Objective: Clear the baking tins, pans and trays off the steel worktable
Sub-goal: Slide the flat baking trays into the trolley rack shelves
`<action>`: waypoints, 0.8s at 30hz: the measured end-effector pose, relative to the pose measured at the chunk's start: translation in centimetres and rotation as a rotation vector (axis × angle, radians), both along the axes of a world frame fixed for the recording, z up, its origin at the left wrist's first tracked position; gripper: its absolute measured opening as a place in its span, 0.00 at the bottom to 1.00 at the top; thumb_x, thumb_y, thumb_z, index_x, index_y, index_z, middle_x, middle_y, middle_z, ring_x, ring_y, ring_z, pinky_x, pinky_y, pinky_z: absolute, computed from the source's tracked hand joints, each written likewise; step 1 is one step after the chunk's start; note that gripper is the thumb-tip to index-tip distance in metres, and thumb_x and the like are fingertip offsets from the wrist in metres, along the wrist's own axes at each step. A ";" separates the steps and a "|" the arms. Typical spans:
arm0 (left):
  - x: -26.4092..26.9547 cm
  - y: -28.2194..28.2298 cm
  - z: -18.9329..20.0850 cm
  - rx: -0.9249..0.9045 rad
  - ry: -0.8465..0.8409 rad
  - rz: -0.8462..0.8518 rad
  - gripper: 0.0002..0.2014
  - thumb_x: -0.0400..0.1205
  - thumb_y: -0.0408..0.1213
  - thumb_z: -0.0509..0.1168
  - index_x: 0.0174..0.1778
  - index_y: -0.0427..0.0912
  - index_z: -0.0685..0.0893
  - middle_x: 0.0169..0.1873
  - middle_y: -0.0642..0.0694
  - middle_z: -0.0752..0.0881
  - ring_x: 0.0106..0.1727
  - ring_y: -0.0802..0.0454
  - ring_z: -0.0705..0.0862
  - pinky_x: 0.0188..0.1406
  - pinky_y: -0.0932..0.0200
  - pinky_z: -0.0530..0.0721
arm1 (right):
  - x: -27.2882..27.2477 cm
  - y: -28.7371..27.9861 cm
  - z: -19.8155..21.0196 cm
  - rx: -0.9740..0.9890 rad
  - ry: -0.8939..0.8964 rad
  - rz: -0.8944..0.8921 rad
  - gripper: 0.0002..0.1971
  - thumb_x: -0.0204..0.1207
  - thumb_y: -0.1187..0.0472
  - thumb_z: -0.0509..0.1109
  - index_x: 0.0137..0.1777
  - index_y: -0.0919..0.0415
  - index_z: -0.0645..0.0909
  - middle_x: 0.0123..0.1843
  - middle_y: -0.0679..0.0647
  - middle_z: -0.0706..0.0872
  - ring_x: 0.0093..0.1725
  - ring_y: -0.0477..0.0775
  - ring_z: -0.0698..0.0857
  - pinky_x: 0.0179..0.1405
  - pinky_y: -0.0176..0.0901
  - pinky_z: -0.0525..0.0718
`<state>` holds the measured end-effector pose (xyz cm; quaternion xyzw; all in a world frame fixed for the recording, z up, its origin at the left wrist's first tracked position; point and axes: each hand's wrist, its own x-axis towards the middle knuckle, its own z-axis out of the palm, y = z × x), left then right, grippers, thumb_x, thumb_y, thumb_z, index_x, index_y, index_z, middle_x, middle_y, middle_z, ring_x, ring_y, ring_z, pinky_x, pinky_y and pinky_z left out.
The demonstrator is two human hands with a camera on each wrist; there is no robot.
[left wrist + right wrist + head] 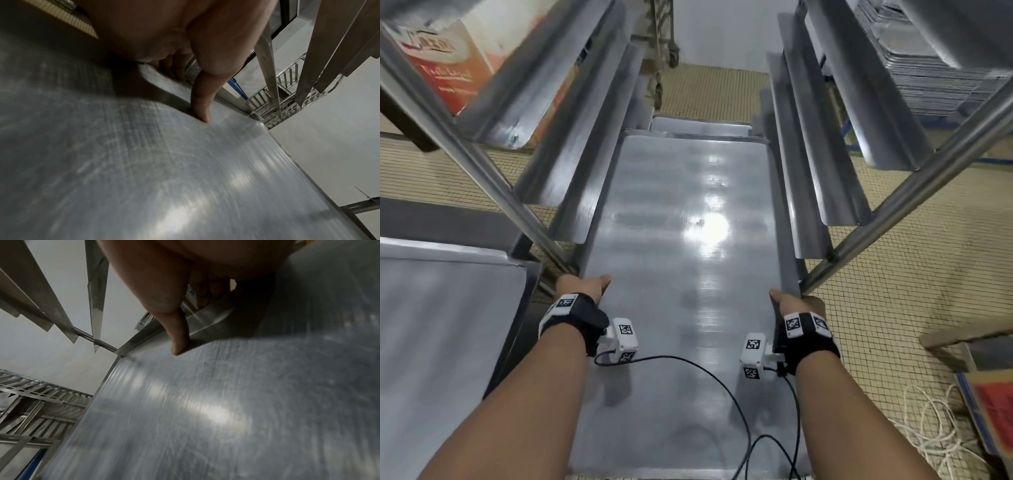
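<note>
A long flat steel baking tray [678, 260] lies lengthwise between the runners of a steel rack [835, 192], its far end deep inside. My left hand [585, 286] grips the tray's left rim, thumb on top [200, 104] and fingers curled under the edge. My right hand [789, 299] grips the right rim the same way, thumb [179, 337] pressed on the raised lip. The tray's scratched surface [144, 170] fills both wrist views, where it shows as the same sheet [246, 402]. A second tray [702, 125] peeks out on a lower level beyond the far end.
Angled runners [541, 113] line both sides of the rack above the tray. Another steel tray [445, 325] lies at the left. A stack of trays [941, 78] stands at top right. Tiled floor [914, 284], a cardboard box [445, 58] and loose white cord [928, 435] surround the rack.
</note>
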<state>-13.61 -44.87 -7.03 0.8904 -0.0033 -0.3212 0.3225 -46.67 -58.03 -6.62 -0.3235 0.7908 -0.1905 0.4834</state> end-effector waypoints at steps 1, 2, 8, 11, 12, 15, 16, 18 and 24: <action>0.4 -0.5 -0.1 0.009 0.006 -0.012 0.41 0.74 0.45 0.79 0.77 0.26 0.70 0.73 0.31 0.78 0.69 0.31 0.80 0.66 0.46 0.78 | 0.2 -0.4 0.0 -0.003 0.007 -0.002 0.29 0.69 0.54 0.81 0.65 0.67 0.77 0.54 0.60 0.86 0.55 0.65 0.87 0.60 0.52 0.84; 0.9 -0.9 -0.2 0.018 0.009 -0.028 0.41 0.74 0.45 0.78 0.77 0.26 0.70 0.72 0.31 0.78 0.69 0.31 0.80 0.64 0.46 0.78 | 0.5 -0.9 -0.1 0.001 0.016 -0.003 0.29 0.70 0.53 0.80 0.66 0.66 0.75 0.53 0.59 0.83 0.56 0.64 0.86 0.59 0.50 0.82; 1.6 -2.0 -0.4 0.115 -0.038 -0.157 0.36 0.74 0.49 0.77 0.71 0.27 0.77 0.67 0.34 0.83 0.64 0.35 0.83 0.56 0.51 0.80 | 1.7 -2.9 -1.2 0.046 0.106 0.153 0.28 0.76 0.45 0.73 0.68 0.64 0.78 0.57 0.58 0.83 0.51 0.59 0.82 0.43 0.39 0.75; 0.9 -1.7 0.2 0.145 -0.089 -0.239 0.30 0.77 0.48 0.74 0.67 0.29 0.80 0.61 0.35 0.84 0.57 0.36 0.84 0.51 0.52 0.78 | 1.7 -2.8 -1.6 -0.013 0.167 0.246 0.28 0.79 0.45 0.70 0.70 0.66 0.79 0.67 0.62 0.84 0.66 0.62 0.83 0.58 0.45 0.80; 0.6 -1.4 0.4 0.167 -0.099 -0.281 0.28 0.77 0.47 0.74 0.67 0.31 0.81 0.59 0.36 0.84 0.53 0.37 0.83 0.50 0.53 0.79 | 1.9 -2.4 -1.6 -0.018 0.195 0.265 0.28 0.79 0.46 0.70 0.71 0.66 0.79 0.68 0.62 0.83 0.67 0.62 0.83 0.61 0.46 0.80; -0.9 0.1 0.6 0.205 -0.150 -0.362 0.35 0.75 0.45 0.76 0.74 0.30 0.74 0.70 0.31 0.78 0.64 0.33 0.81 0.58 0.47 0.81 | 2.3 -0.5 -1.5 -0.054 0.286 0.316 0.33 0.69 0.46 0.75 0.71 0.65 0.77 0.67 0.64 0.82 0.65 0.68 0.81 0.64 0.54 0.82; -1.6 0.7 0.4 0.207 -0.180 -0.383 0.39 0.74 0.45 0.76 0.77 0.30 0.69 0.74 0.31 0.73 0.71 0.32 0.77 0.64 0.46 0.79 | 2.3 0.3 -1.4 -0.053 0.342 0.336 0.36 0.64 0.45 0.75 0.70 0.64 0.76 0.66 0.64 0.80 0.65 0.69 0.80 0.64 0.59 0.81; -2.9 2.2 0.3 0.220 -0.230 -0.471 0.46 0.74 0.45 0.77 0.83 0.35 0.61 0.80 0.32 0.63 0.80 0.32 0.67 0.72 0.44 0.74 | 2.4 2.2 -1.3 -0.054 0.441 0.403 0.40 0.58 0.43 0.75 0.70 0.62 0.76 0.70 0.65 0.73 0.69 0.70 0.75 0.67 0.66 0.79; -6.4 7.6 -0.7 0.316 -0.313 -0.811 0.48 0.77 0.55 0.71 0.88 0.45 0.52 0.86 0.36 0.41 0.87 0.35 0.43 0.84 0.40 0.55 | 1.1 9.3 -0.4 -0.116 0.358 0.637 0.15 0.68 0.61 0.78 0.46 0.37 0.87 0.83 0.56 0.66 0.78 0.66 0.70 0.69 0.63 0.79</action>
